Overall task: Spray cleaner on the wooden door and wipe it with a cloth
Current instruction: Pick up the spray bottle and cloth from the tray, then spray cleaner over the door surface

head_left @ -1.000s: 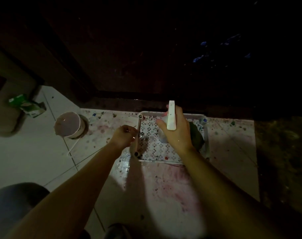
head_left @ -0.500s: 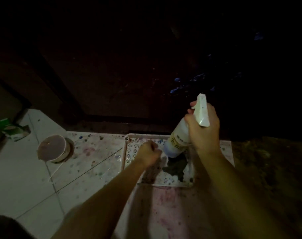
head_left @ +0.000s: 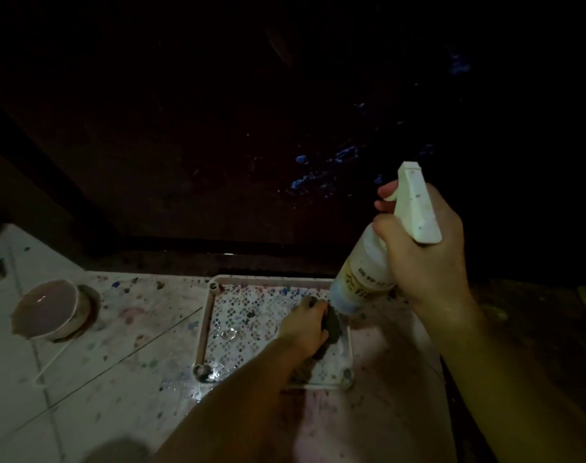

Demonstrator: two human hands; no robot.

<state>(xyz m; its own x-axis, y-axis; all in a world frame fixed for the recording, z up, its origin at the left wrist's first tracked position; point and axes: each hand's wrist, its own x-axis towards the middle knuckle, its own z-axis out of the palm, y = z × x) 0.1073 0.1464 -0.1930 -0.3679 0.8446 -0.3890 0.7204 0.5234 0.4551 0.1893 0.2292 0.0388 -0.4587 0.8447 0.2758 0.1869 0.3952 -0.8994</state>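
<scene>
Both forearms are bare from the lower frame edge up to the wrists, with no sleeve showing on either. The left hand [head_left: 303, 324] and right hand [head_left: 425, 252] show no gloves, rings, watch or wristband in this dim light.

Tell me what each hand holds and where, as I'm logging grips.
The right hand grips the spray bottle at its neck, below the trigger head. The left hand grips a dark cloth in the tray, bunched in its fingers.
</scene>
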